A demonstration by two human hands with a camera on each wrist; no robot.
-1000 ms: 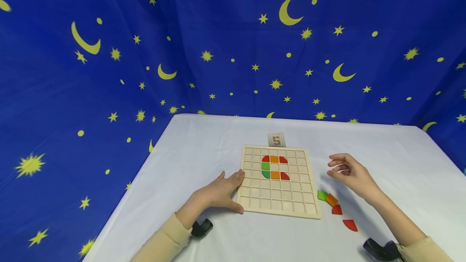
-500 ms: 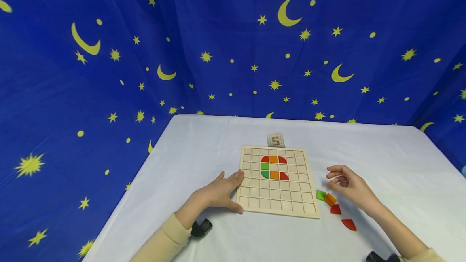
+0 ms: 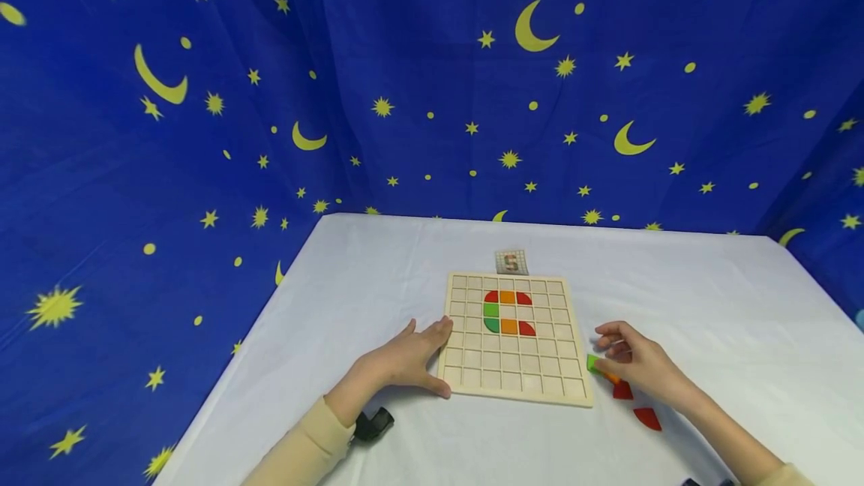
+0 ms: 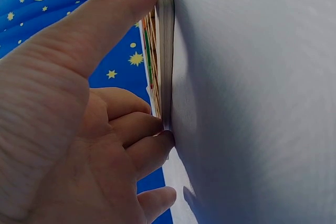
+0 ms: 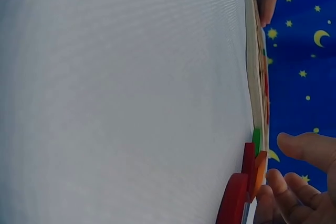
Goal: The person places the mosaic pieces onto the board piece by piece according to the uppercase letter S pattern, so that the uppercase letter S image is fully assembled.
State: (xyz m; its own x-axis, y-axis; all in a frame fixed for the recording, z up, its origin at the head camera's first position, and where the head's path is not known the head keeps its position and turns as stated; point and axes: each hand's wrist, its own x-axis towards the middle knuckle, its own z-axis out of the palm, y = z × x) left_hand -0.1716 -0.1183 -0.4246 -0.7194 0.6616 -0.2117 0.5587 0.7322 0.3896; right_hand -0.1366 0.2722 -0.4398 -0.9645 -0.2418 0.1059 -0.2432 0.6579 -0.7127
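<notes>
A square wooden grid board (image 3: 502,363) lies on the table with red, orange and green tiles set in a C-like shape. My left hand (image 3: 398,358) rests against the board's left edge, thumb and fingers spread and touching it. Beyond the board's right side, my right hand (image 3: 644,367) hovers low over the loose tiles, thumb apart from loosely bent fingers, holding nothing. Below it are a green tile (image 3: 591,363) and an orange tile (image 3: 613,378), the latter partly hidden by the thumb. Closer to me lie a red tile (image 3: 622,391) and a red quarter-round tile (image 3: 648,418).
A small pattern card (image 3: 511,262) showing an S-like figure sits just behind the board. White cloth (image 3: 405,253) covers the table. A blue curtain (image 3: 418,81) with yellow stars and moons hangs behind and to the left.
My right hand has come down and slightly left, closer to the green and orange tiles, now partly covering the orange one. The left hand and the board have stayed put.
</notes>
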